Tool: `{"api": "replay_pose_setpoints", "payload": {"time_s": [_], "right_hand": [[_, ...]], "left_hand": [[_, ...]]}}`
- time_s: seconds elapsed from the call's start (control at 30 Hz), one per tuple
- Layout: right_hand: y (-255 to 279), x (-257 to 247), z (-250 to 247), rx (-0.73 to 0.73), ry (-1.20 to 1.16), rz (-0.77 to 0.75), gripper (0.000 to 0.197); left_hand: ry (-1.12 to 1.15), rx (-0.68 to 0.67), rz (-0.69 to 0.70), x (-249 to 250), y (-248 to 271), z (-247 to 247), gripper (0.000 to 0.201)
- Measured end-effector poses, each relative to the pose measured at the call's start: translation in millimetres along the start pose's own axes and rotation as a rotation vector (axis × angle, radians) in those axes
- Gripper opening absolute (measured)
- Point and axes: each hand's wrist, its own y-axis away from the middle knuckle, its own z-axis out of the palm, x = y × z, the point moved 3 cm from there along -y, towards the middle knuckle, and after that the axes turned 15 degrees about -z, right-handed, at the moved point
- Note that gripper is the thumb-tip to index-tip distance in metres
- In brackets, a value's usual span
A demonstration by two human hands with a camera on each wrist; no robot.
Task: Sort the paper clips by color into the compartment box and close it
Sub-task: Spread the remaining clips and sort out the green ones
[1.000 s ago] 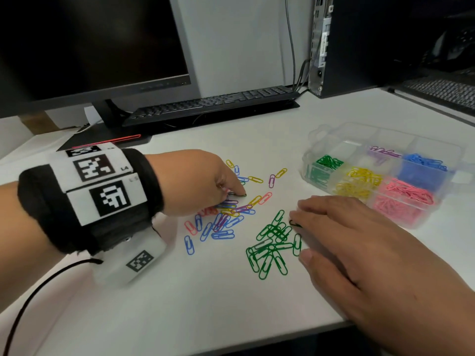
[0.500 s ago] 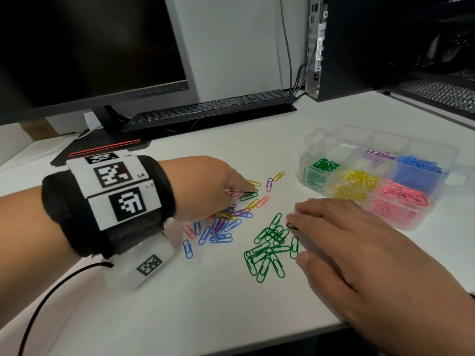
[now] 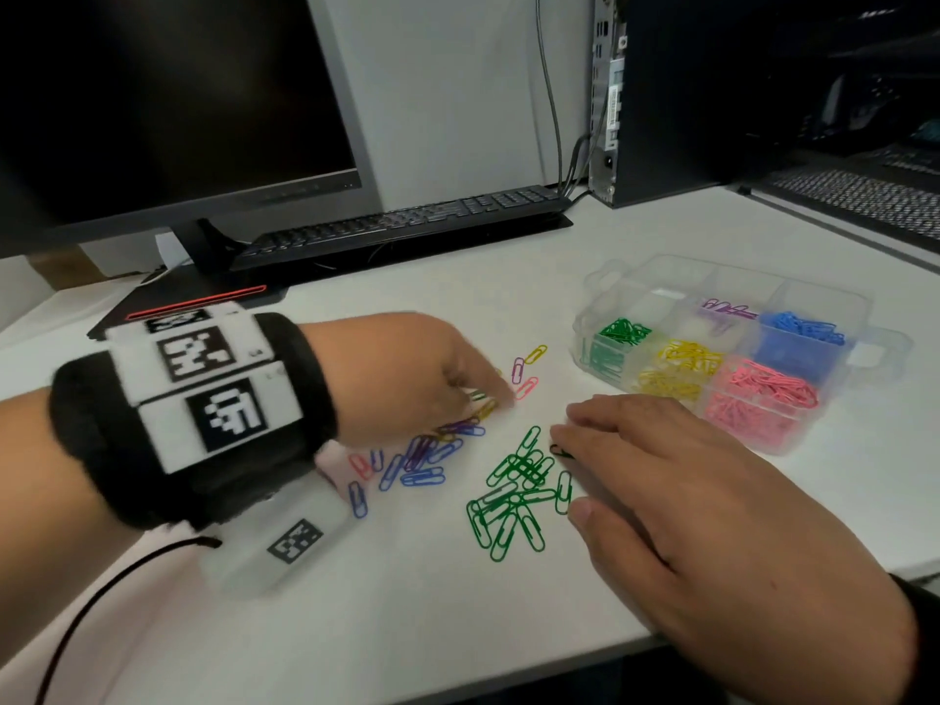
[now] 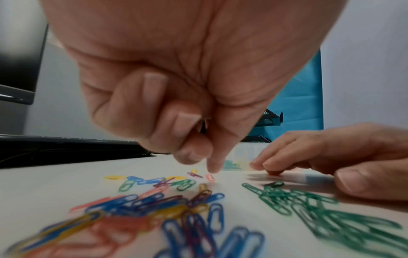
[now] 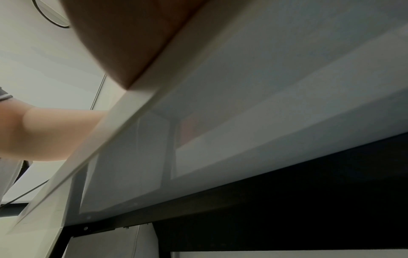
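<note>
Mid-sort, the left hand (image 3: 432,379), fingers curled and seemingly empty, reaches into mixed coloured paper clips (image 3: 427,455) on the white surface (image 3: 356,602); right hand (image 3: 712,511) rests flat beside green clips (image 3: 513,496); next, pinching one for the open clear plastic compartment box (image 3: 732,277).

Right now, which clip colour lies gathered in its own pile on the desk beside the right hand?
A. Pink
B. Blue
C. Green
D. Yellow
C: the green paper clips form a separate heap just left of the right hand, while the other colours lie mixed under the left hand.
</note>
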Motion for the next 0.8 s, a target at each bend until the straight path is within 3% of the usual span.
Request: {"api": "replay_pose_setpoints", "payload": {"time_s": [0.13,0.3,0.57,0.8], "right_hand": [[0.6,0.5,-0.6,0.0,0.0,-0.009,0.039],[0.6,0.9,-0.5,0.011,-0.003,-0.035,0.04],[-0.2,-0.4,-1.7,0.017,0.005,-0.032,0.035],[-1.2,-2.3,-3.6,0.027,0.014,-0.028,0.031]], "left_hand": [[0.021,-0.106,-0.055,-19.1,12.7,12.5,0.04],[0.053,-0.026,-0.078,-25.4,14.2,4.0,0.04],[0.02,-0.026,-0.062,-17.9,6.6,3.5,0.032],[-0.098,0.047,-0.063,-8.7,-1.2,12.0,0.048]]}}
